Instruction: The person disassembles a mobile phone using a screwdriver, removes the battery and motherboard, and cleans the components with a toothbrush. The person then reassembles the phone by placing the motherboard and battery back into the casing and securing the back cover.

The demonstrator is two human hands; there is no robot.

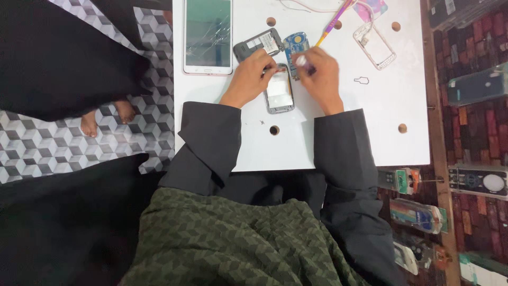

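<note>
L hand (253,74) fingers pinch grey phone frame (279,92), R hand (319,71) clamps screwdriver (332,24); blister packs (418,214) at right.

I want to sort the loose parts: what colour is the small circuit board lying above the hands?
The circuit board is blue; the head view shows it.

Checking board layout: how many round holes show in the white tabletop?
5: top centre, beside the yellow tool, top right, front centre, right edge. The hands or phone parts may hide more.
</note>
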